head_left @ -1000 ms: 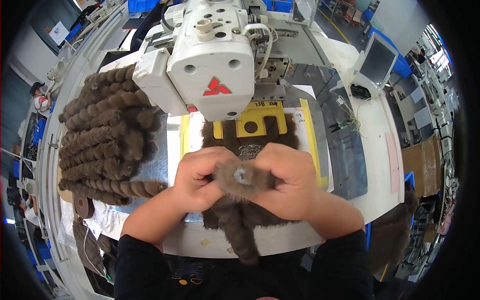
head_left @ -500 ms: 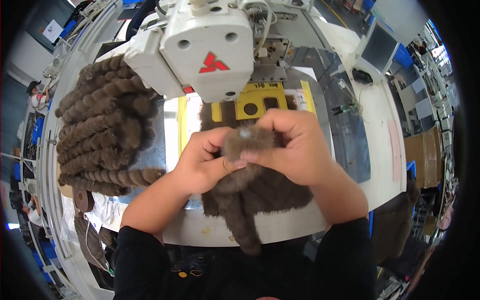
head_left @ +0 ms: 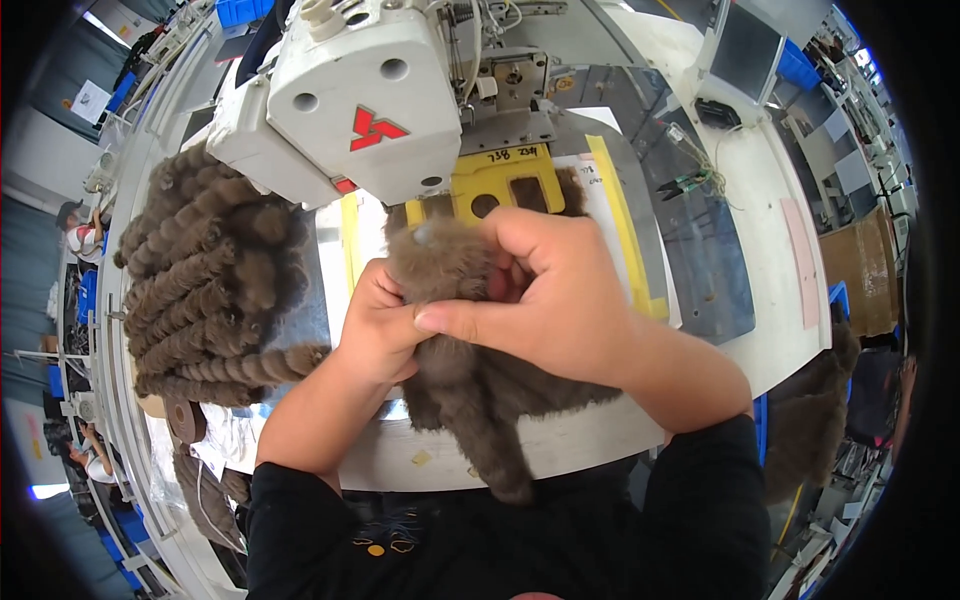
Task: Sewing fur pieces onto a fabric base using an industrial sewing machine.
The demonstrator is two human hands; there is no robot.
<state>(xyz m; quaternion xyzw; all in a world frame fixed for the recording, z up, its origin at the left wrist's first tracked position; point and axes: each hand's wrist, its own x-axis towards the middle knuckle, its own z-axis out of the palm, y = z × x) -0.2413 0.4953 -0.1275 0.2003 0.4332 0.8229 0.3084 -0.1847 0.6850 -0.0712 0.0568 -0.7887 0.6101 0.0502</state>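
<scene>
Both of my hands hold a stuffed brown plush tube over the work surface. Its tip shows a small pale bluish-white spot, and the lower length hangs down toward the near edge. My left hand pinches the tube's left side, its fingertips partly hidden by the plush. From the right, my right hand grips it, the thumb pressed across the front against my left thumb. Beneath lies a flat brown plush piece, partly under a yellow template with cut-out holes.
A white sewing machine head stands just beyond my hands. Piled at left are several ribbed brown plush tubes, near a brown tape roll. Green-handled snips lie at right, below a monitor. A cardboard box stands far right.
The tube's tip has turned up and shifted left, with both hands around it. My right thumb now lies further across. The whole view has swung slightly.
</scene>
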